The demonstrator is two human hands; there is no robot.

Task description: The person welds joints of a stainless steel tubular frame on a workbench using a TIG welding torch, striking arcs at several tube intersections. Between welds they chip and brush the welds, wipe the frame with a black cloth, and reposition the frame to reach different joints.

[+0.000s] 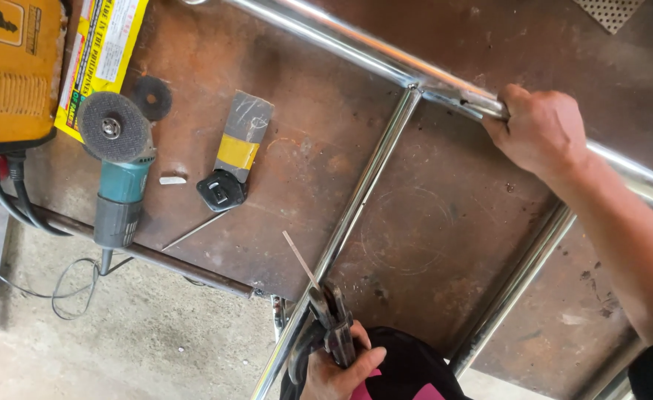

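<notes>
The rod holder with a thin welding rod is gripped firmly by the left hand at the near edge, and the rod tip is kept just beside the steel tube frame. The far tube is clasped by the right hand next to a joint. No arc is seen, so the welding appears not yet begun here. A grinder lies on the rusty table at the left.

Shiny silver tube frame across a rust-brown steel table, teal-and-grey angle grinder at nine o'clock, orange-yellow machine at ten o'clock, yellow packet beside it, grey card with yellow band, black clamp at six o'clock
</notes>
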